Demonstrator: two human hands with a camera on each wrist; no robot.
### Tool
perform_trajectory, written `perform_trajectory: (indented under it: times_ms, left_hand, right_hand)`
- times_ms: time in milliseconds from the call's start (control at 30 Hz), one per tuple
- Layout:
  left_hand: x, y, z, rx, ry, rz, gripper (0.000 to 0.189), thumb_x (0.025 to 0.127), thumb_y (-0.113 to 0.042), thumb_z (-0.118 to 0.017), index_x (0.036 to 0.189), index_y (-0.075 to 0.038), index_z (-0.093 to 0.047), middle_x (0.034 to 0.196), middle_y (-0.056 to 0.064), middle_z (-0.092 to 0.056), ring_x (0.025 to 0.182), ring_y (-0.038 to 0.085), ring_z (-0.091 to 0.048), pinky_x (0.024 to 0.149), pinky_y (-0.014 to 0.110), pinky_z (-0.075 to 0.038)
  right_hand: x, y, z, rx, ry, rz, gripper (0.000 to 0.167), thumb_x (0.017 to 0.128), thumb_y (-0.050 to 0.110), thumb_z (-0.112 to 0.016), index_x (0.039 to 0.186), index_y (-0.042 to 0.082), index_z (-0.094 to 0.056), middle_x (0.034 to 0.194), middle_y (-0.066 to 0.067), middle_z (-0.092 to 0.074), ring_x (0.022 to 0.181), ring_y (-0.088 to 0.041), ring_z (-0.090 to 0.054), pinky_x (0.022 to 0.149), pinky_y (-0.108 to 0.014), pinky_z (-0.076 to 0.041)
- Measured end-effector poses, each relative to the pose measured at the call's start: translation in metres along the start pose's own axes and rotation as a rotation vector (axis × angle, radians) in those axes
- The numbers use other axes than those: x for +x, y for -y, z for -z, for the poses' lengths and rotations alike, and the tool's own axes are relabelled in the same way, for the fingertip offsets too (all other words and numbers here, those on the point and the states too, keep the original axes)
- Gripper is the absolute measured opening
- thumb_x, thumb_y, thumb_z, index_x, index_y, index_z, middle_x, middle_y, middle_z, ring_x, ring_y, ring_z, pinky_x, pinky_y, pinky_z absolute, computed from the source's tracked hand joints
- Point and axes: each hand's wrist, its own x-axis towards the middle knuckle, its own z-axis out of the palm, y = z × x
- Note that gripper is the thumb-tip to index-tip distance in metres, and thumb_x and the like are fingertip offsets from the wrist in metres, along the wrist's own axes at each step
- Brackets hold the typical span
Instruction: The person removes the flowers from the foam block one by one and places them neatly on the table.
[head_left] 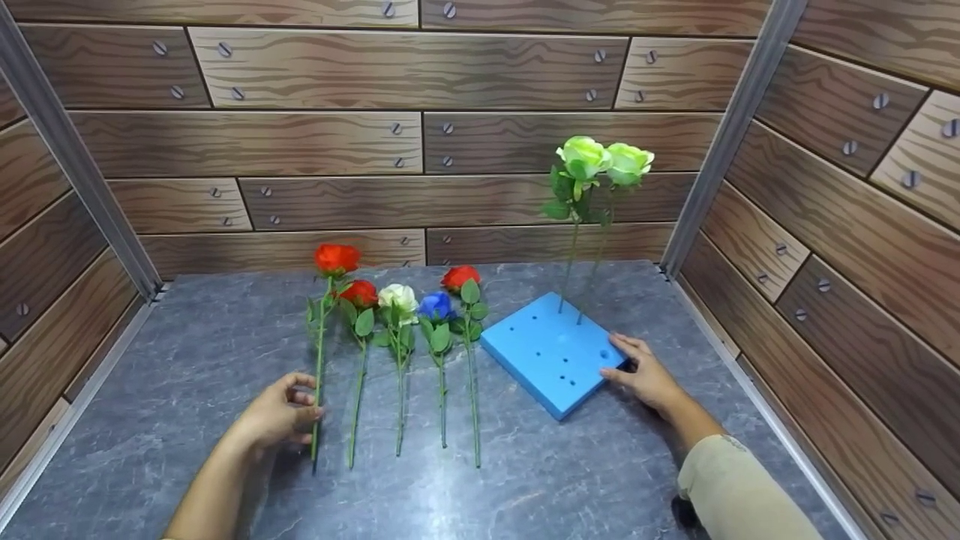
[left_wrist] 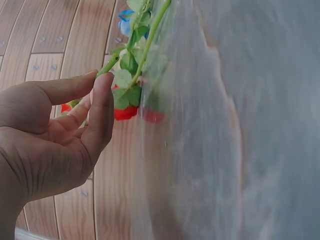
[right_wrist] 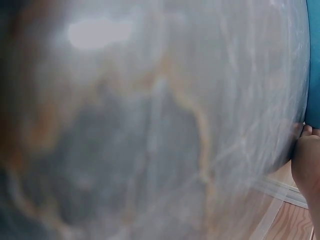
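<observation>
At the left end of the row, the leftmost red rose (head_left: 337,259) has its stem (head_left: 321,352) pinched near the lower end between the thumb and fingers of the person's left hand (head_left: 281,411). Across from it, the right hand (head_left: 645,376) grips a blue block (head_left: 551,349) at its right corner, thumb and fingers set apart around it. Two pale green roses (head_left: 583,156) stand in the block's holes. Between rose and block, a second red rose (head_left: 360,293), a white rose (head_left: 398,298), a blue rose (head_left: 436,305) and a third red rose (head_left: 460,278) lie side by side on the grey desk (head_left: 210,322).
</observation>
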Motion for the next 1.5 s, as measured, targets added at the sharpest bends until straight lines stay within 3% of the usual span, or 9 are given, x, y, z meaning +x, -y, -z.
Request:
perform_trajectory:
  times_ms: [333,700,1500]
  left_hand:
    - [-0.001,0.007,0.015,0.07,-0.032,0.063,0.048,0.102,0.004,-0.068,0.145,0.005,-0.045,0.109,0.008,-0.053,0.091,0.019,-0.062,0.067,0.033,-0.065]
    - [0.0,0.012,0.024,0.054,-0.026,0.096,0.054,0.1,0.007,-0.067,0.148,0.013,-0.042,0.108,0.011,-0.06,0.088,0.018,-0.065,0.066,0.03,-0.065]
    - [-0.001,0.012,0.023,0.185,-0.036,0.095,0.057,0.097,0.004,-0.072,0.146,0.019,-0.045,0.117,0.026,-0.068,0.092,0.018,-0.072,0.071,0.037,-0.069]
  right_hand:
    - [0.001,-0.004,0.0,-0.016,-0.002,0.003,0.085,0.103,0.027,-0.077,0.17,0.003,-0.031,0.176,-0.024,-0.02,0.167,-0.049,-0.011,0.136,-0.068,-0.014]
    - [-0.001,0.0,0.0,-0.005,0.001,0.024,0.085,0.103,0.024,-0.078,0.169,-0.001,-0.031,0.174,-0.027,-0.021,0.165,-0.051,-0.014,0.135,-0.069,-0.017]
    - [0.002,-0.003,0.0,-0.011,-0.012,0.024,0.085,0.102,0.026,-0.078,0.169,0.0,-0.032,0.174,-0.026,-0.021,0.166,-0.05,-0.013,0.136,-0.068,-0.017]
